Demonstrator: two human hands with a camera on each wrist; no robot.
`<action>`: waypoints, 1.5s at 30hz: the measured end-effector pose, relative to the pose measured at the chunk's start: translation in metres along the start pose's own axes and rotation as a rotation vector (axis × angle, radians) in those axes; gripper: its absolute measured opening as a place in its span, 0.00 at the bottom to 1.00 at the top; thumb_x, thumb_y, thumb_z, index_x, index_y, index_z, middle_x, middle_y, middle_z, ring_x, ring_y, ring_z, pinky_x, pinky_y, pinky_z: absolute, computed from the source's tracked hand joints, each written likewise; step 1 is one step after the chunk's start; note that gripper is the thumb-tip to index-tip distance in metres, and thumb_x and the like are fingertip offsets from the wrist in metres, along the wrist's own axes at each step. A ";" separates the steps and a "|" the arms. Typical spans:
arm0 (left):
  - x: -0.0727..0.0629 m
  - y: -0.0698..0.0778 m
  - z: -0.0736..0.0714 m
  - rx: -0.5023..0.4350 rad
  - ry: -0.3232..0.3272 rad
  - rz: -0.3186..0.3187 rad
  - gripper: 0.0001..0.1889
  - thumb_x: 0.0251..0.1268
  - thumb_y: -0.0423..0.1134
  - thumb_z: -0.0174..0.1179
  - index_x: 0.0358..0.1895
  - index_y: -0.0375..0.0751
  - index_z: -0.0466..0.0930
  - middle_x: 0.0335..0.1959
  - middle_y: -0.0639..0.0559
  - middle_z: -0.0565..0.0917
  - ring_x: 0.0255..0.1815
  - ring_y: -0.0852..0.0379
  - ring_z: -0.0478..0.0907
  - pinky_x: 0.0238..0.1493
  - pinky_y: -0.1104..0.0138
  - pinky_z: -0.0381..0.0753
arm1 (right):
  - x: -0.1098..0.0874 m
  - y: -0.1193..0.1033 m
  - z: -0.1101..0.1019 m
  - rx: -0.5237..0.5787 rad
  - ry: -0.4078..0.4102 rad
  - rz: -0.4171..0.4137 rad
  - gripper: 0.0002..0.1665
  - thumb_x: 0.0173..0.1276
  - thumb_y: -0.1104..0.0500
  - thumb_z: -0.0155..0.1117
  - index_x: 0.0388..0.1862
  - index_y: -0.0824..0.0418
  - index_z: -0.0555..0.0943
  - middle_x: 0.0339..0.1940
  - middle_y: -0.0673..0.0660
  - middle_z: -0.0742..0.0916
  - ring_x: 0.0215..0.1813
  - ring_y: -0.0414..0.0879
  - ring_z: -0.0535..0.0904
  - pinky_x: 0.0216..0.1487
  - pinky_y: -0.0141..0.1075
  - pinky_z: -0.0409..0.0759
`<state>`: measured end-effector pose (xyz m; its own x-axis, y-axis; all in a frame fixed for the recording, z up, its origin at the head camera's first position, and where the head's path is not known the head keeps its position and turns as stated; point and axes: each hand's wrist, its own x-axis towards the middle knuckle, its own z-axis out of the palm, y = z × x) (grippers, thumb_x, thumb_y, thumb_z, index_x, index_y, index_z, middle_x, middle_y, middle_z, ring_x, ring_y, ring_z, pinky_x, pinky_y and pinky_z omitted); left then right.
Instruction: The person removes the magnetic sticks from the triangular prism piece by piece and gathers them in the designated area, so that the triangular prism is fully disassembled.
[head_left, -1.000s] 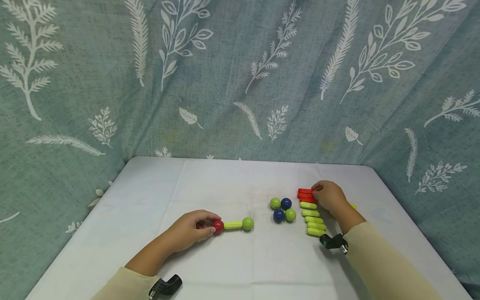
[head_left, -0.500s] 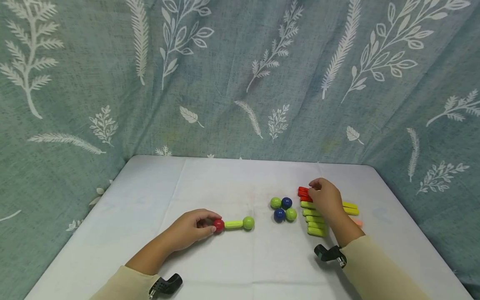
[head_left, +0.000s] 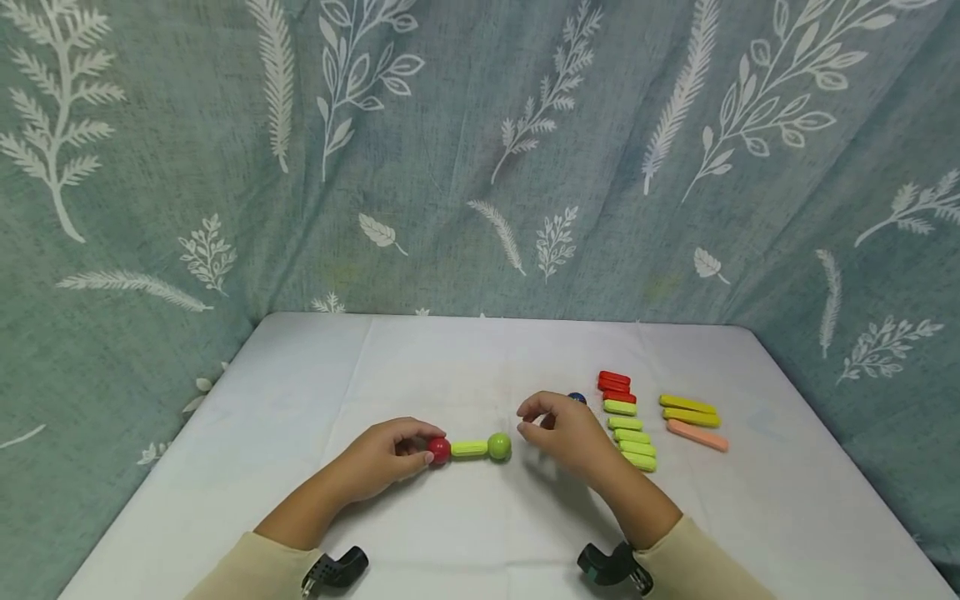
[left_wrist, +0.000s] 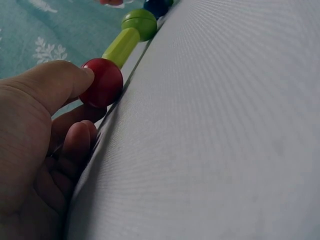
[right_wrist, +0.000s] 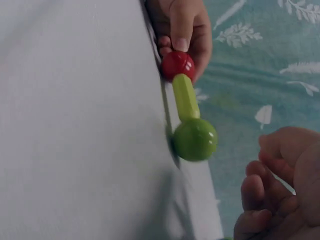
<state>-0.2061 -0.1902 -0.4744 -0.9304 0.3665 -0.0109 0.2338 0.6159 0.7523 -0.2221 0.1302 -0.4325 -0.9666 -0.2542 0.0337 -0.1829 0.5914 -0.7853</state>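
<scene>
With thumb and fingertips, my left hand [head_left: 382,457] pinches a red ball [left_wrist: 101,82] low over the white table. A short lime stick [head_left: 469,449] joins this ball to a green ball [right_wrist: 195,140], making one straight piece. My right hand [head_left: 566,433] hovers just right of the green ball, fingers loosely bent, and nothing shows between them in the right wrist view. Behind that hand peeks a dark blue ball [head_left: 576,398]; the other loose balls are hidden from the head view.
Several lime sticks [head_left: 628,436] lie in a column on the right, below some red sticks [head_left: 615,381]. Farther right are two longer yellow sticks [head_left: 688,411] and an orange one [head_left: 697,436]. A patterned green cloth [head_left: 450,167] hangs around the table [head_left: 420,358].
My right hand has left the red sticks and come leftward to the green ball, uncovering the yellow and orange sticks and covering most loose balls. My left hand stays at the red ball.
</scene>
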 end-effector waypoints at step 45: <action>-0.002 -0.002 -0.002 -0.013 -0.044 0.051 0.14 0.68 0.48 0.72 0.55 0.63 0.86 0.43 0.62 0.84 0.38 0.60 0.77 0.39 0.67 0.78 | -0.001 0.002 0.047 -0.056 -0.160 0.051 0.08 0.67 0.53 0.76 0.39 0.38 0.87 0.47 0.46 0.83 0.48 0.45 0.76 0.48 0.41 0.77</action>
<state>-0.2051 -0.1942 -0.4747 -0.9038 0.4280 -0.0013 0.2769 0.5869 0.7609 -0.2128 0.0962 -0.4630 -0.9348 -0.3384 -0.1076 -0.1483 0.6474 -0.7476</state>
